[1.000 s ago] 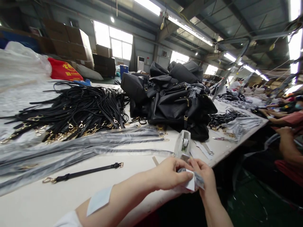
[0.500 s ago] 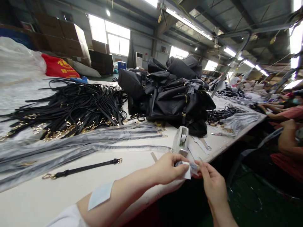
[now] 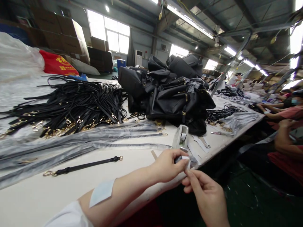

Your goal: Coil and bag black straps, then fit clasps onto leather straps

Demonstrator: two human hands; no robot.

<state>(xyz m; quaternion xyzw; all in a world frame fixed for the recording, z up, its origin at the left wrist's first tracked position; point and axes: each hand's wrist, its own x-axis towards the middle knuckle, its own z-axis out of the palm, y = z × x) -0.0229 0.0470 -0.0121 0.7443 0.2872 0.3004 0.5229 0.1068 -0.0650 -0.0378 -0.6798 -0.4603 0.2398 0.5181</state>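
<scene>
“White paper and clear plastic show on the small bundle (image 3: 186,158); where does it sit?”

“At the near edge of the white surface (image 3: 33,201), toward the right; the left hand (image 3: 168,166) grasps it, thumb pressed down on the paper, fingers bent around; some of the plastic pokes out on the right.”

“And the right hand (image 3: 207,192)?”

“Thumb and forefinger are drawn together just under the left thumb, close by the bundle; whether something thin is caught between them, I cannot tell; the remaining fingers are curled, and the hand hangs outside the edge, above the dark floor (image 3: 241,192).”

“How much room is there?”

“Open air on that outer side; it is tighter ahead, for the tape dispenser (image 3: 181,137) stands just beyond the left hand, with paper strips (image 3: 200,144) to its right, near the surface's edge.”

“To the left?”

“Bare surface along the near edge, with one short black strap (image 3: 87,165) lying slantwise on it, gold-coloured clasp toward the left; behind it, plastic-wrapped straps (image 3: 94,145) reach from the left edge almost to the dispenser; farther back, a heap of loose straps (image 3: 80,105) and a tall pile of black bags (image 3: 170,94) crowd toward the far edge.”
</scene>
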